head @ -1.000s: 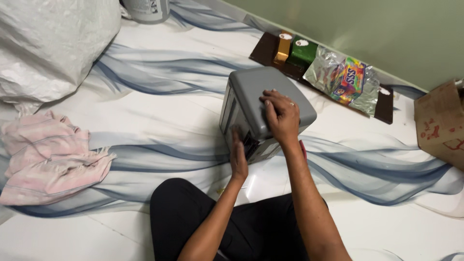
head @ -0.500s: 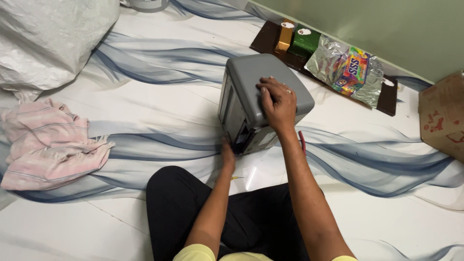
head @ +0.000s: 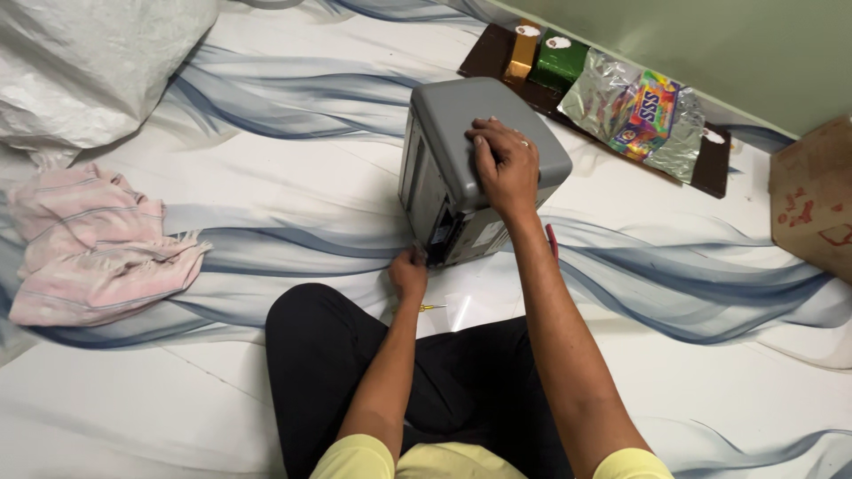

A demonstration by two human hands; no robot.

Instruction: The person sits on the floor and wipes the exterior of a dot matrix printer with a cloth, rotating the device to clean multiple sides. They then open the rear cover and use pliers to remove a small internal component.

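Note:
A grey box-shaped appliance (head: 453,133) stands tipped on its side on the white, blue-waved floor (head: 293,186). My right hand (head: 503,166) lies flat on its upper grey face and steadies it. My left hand (head: 407,274) is curled at the lower near corner of the appliance, by its dark open end; whether it holds anything is hidden. A small yellow-handled tool (head: 431,307) lies on the floor just behind that hand. A red object (head: 551,241) peeks out beside my right forearm.
A pink striped cloth (head: 93,244) lies at the left under a big white sack (head: 89,62). Against the green wall stand a brown board (head: 710,173) with small boxes (head: 557,60), a shiny foil packet (head: 643,115) and a cardboard box (head: 812,200).
My left hand has slid down from the appliance's open end to its lower corner near the floor. The view has shifted so the appliance sits higher in the frame.

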